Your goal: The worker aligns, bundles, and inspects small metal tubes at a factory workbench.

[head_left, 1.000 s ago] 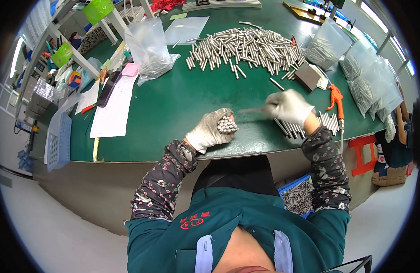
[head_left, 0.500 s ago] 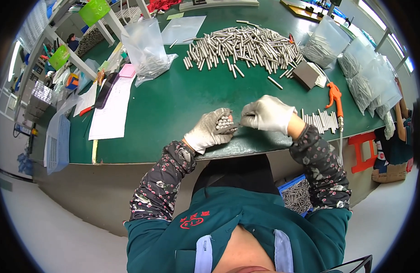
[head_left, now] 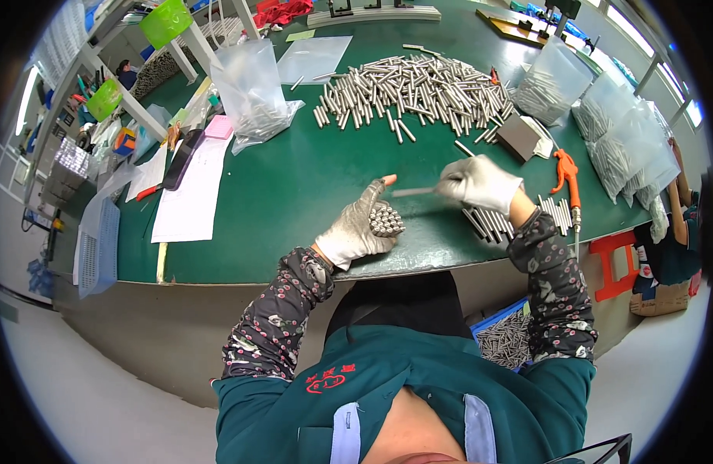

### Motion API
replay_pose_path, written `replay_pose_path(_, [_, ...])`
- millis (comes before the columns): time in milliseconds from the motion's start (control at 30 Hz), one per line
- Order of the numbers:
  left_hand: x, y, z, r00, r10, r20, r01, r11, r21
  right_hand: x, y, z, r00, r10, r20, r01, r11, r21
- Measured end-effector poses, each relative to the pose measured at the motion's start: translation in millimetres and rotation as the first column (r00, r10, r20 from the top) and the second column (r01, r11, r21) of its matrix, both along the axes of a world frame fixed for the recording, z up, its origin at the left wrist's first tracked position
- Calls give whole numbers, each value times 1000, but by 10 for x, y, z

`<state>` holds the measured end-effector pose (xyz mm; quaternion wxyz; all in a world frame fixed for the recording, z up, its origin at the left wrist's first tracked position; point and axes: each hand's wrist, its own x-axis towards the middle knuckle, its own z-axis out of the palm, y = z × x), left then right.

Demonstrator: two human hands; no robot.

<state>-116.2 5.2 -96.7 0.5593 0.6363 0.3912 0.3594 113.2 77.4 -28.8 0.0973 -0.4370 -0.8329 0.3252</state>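
My left hand point(head_left: 352, 232), in a worn pale glove, is wrapped round a bundle of metal pins point(head_left: 386, 221). Their round ends face up, and the bare thumb tip sticks out above them. To its right, my gloved right hand point(head_left: 480, 184) pinches a single metal pin point(head_left: 412, 192), which points left toward the bundle and is smeared by motion. Beneath and beside the right wrist lies a row of metal pins point(head_left: 556, 214), side by side on the green table and partly hidden by the hand. A large loose pile of pins point(head_left: 418, 89) spreads beyond both hands.
Clear bags of pins point(head_left: 554, 81) stand at the right, another bag point(head_left: 252, 93) at the left. An orange air gun point(head_left: 567, 174) and a brown block point(head_left: 517, 138) lie right of the pile. White paper point(head_left: 190, 201) lies left. Below the table edge sits a blue crate point(head_left: 480, 323) of pins.
My right hand has moved right, away from the left one, and a pin now shows in its fingers. The left thumb has lifted, exposing more of the bundle. More lined-up pins show below the right hand.
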Motion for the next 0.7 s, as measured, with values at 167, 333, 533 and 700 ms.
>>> replay_pose_path(167, [2,-23,2,990,18,141,3,989,-150,-112,12,-155,999,30,34,-30,999,-11])
replay_pose_path(333, [-29,-37,-33,998,40,45,-37,997,-64,-157,-45,-8,997,71,-28,-71,997,-6])
replay_pose_path(533, [5,-17,-5,997,44,61,-38,994,-99,-69,108,76,969,-178,170,179,984,14])
replay_pose_path(700, [-12,-46,-57,982,45,186,-10,983,-186,-271,-72,-18,991,106,76,-105,994,-19])
